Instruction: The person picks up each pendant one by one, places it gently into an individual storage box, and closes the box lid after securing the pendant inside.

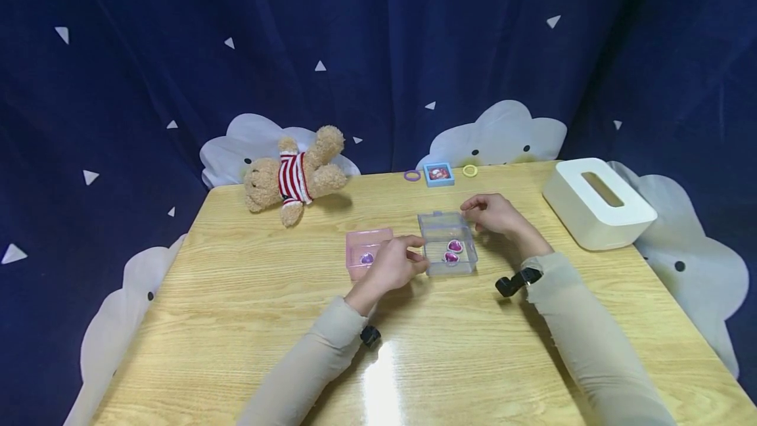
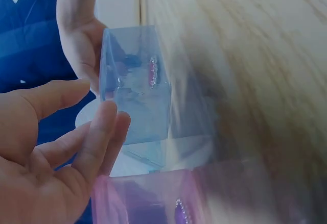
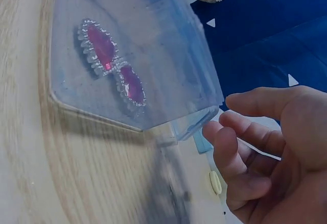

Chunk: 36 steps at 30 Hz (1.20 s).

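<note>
A clear bluish plastic box (image 1: 451, 268) stands with its lid (image 1: 442, 219) raised at the back. Two magenta gem pieces with beaded silvery rims (image 1: 453, 246) lie inside it. Beside its left wall is my left hand (image 1: 395, 261), thumb and fingers apart with nothing between them. My right hand (image 1: 493, 212) is at the lid's right edge, fingertips right by the corner and fingers loosely bent, as the right wrist view shows. To the left, partly behind my left hand, sits a pink box (image 1: 355, 252) holding a purple gem piece (image 1: 367, 258).
A teddy bear (image 1: 292, 176) in a striped shirt lies at the back left. Along the back edge are a purple ring (image 1: 412, 175), a small blue-framed square (image 1: 439, 175) and a yellow ring (image 1: 470, 171). At the right stands a white tissue box (image 1: 600, 206).
</note>
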Tool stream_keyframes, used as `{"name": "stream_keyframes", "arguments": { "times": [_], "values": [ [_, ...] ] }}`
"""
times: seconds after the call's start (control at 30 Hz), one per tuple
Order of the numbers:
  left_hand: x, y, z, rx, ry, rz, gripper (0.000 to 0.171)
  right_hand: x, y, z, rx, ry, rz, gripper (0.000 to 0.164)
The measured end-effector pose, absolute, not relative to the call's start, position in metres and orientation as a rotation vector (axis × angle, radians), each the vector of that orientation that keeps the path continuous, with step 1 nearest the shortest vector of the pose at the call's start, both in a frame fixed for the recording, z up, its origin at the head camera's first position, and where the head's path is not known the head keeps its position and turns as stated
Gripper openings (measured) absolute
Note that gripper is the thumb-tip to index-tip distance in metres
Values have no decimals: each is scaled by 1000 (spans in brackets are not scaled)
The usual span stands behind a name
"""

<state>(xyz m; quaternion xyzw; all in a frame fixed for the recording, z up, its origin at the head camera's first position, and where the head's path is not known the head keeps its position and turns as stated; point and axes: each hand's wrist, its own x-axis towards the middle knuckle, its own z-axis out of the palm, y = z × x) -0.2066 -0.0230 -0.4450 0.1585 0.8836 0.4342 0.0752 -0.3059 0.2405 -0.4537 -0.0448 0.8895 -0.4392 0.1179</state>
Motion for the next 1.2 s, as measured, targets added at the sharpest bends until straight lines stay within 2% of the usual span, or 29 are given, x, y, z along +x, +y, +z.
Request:
{"name": "stream_keyframes", "arguments": {
  "times": [0.4,0.7,1.0,1.2],
  "values": [
    [-208,-13,-450,490,2708,1198,48,-304,243,-461,-71,2552,-1234,34],
    [-208,-8,-449,501,2810,1122,43,-306,247,-464,-60,2521,-1293,37],
    [-210,-6,-449,451,2838,1082,42,-306,246,-461,-83,2505,-1390,50],
    [-211,-7,-449,459,2844,1070,42,-304,246,-456,-73,2529,-1407,43]
  ]
}}
